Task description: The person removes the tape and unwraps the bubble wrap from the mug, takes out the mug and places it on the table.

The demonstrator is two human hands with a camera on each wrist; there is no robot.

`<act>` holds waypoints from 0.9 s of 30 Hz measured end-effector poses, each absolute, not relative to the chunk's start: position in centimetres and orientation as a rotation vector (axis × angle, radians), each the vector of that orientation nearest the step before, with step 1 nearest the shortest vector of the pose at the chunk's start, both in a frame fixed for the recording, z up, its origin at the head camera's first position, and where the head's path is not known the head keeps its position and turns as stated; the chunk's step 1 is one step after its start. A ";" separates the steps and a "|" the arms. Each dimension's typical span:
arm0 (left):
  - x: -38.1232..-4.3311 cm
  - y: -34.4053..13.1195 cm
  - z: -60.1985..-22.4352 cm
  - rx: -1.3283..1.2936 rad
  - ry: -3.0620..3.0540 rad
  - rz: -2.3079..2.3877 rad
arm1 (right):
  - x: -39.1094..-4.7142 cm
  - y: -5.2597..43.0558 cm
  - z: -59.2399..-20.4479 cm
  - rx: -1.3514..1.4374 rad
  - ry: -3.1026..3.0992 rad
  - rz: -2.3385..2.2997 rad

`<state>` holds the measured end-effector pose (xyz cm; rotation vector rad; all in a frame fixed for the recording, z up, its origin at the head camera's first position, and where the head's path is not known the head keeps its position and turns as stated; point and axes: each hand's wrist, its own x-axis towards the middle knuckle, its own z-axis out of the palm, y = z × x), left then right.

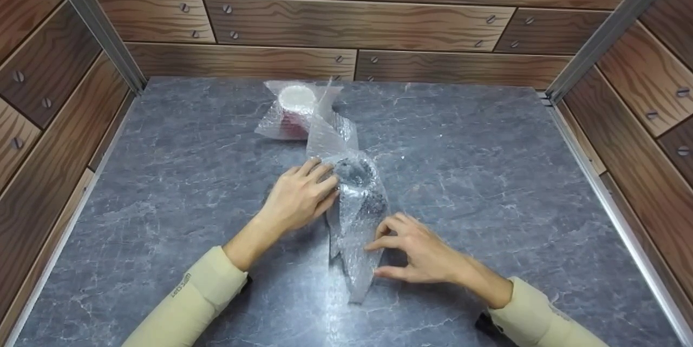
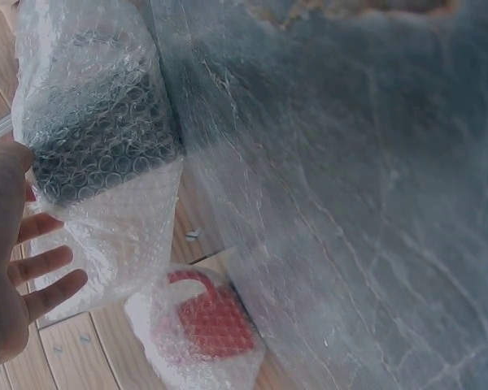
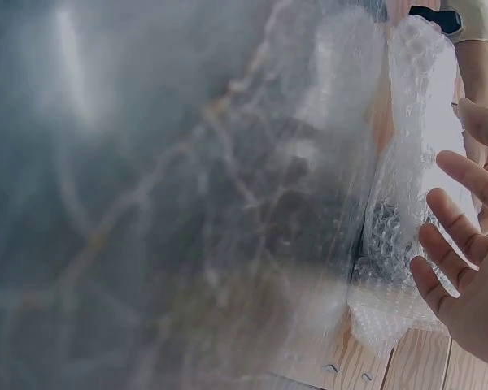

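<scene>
A dark object (image 2: 102, 138) sat inside a bubble-wrap bundle (image 1: 361, 206) near the middle of the bench (image 1: 503, 174), between the two hands; the film blurred its details. The wrap ran past it both ways, tapering to a loose tail toward the person. The left hand (image 1: 299, 195) lay along the bundle's left side, fingers extended and slightly spread, touching the film without closing round it, probably to steady the bundle. The right hand (image 1: 422, 249) was opened wide beside the tail, thumb apart from fingers, gripping nothing; it seemed placed to manage the loose film, though whether the fingertips touched it could not be told. Beyond stood a second bundle, its red object (image 2: 215, 325) with a curved handle showing through; it was presumably set back to leave working room. In all: two wrapped bundles, one dark object, one red, two hands and two pale sleeves (image 1: 211, 282).
</scene>
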<state>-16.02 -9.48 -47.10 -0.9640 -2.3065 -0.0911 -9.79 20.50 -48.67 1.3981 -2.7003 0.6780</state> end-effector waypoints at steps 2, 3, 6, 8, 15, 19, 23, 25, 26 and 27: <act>-16.0 -9.5 -47.1 -0.965 -2.306 -0.099 | -9.8 20.5 -48.7 1.407 -2.687 0.669; -16.0 -9.5 -47.1 -0.965 -2.306 -0.100 | -9.9 20.5 -48.7 1.411 -2.683 0.665; -16.1 -9.5 -47.1 -0.965 -2.304 -0.099 | -9.9 20.5 -48.6 1.422 -2.678 0.666; -16.1 -9.4 -47.1 -0.964 -2.305 -0.098 | -10.0 20.5 -48.5 1.429 -2.677 0.675; -16.0 -9.5 -47.1 -0.967 -2.308 -0.087 | -10.0 20.6 -47.6 1.401 -2.685 0.704; -16.0 -9.5 -47.1 -0.965 -2.303 -0.089 | -10.2 20.5 -47.1 1.385 -2.659 0.734; -16.0 -9.5 -47.1 -0.967 -2.308 -0.094 | -10.8 20.4 -46.7 1.396 -2.575 0.752; -16.0 -9.5 -47.1 -0.966 -2.311 -0.098 | -11.2 20.4 -46.6 1.395 -2.531 0.753; -16.0 -9.5 -47.1 -0.965 -2.313 -0.099 | -11.4 20.3 -46.5 1.396 -2.510 0.756; -16.0 -9.5 -47.1 -0.963 -2.315 -0.099 | -11.5 20.2 -46.4 1.394 -2.494 0.759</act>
